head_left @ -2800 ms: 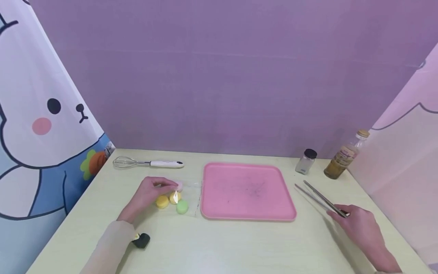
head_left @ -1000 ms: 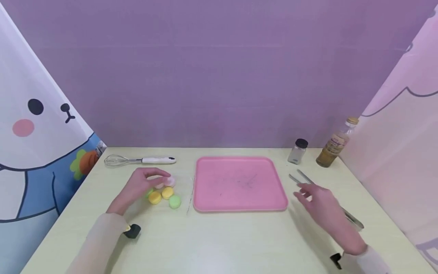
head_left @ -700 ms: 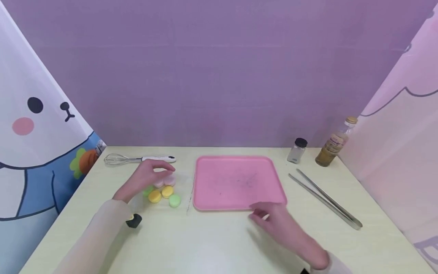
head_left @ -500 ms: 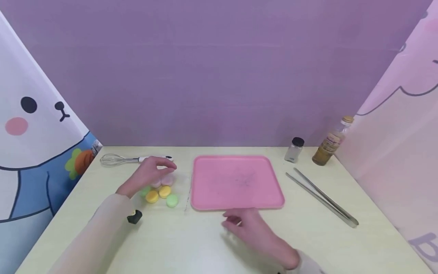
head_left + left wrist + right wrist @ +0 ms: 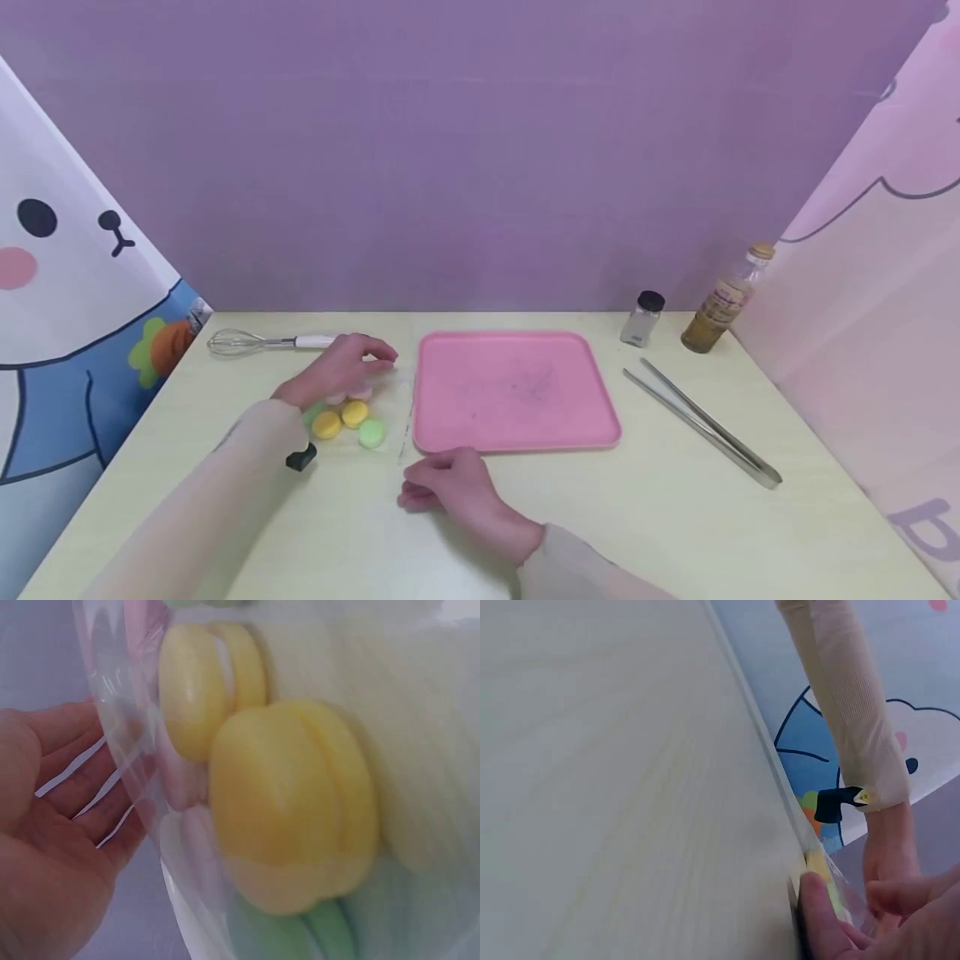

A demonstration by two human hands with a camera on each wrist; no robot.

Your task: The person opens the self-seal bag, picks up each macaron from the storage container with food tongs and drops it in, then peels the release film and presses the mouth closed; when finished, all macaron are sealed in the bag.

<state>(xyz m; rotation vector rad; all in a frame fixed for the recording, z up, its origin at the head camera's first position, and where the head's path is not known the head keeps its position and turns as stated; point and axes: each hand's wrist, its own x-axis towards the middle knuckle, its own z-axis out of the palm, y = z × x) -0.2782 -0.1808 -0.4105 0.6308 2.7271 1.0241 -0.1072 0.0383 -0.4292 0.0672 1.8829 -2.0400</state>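
A clear plastic bag [image 5: 392, 402] with yellow, green and pink macarons lies left of the pink tray [image 5: 517, 400]. My left hand [image 5: 345, 367] reaches over the bag's far side, thumb and fingers apart. In the left wrist view, my left hand [image 5: 60, 825] has loosely bent fingers, their tips overlapping the bag's edge beside two yellow macarons [image 5: 292, 810]. My right hand [image 5: 465, 492] hovers by the tray's near left corner, fingers loosely curled around nothing. Metal tongs [image 5: 705, 425] lie right of the tray, away from both hands.
A whisk [image 5: 262, 342] lies at the back left, its handle partly behind the left hand. At the back right stand a small black-capped jar [image 5: 640, 323] and a corked bottle [image 5: 716, 315]. A purple backdrop [image 5: 450, 167] rises behind the table.
My right hand has let go of the tongs, leaving them on the table, and crossed left to the tray's near left corner. My left hand has eased off the pink macarons, moving slightly farther back.
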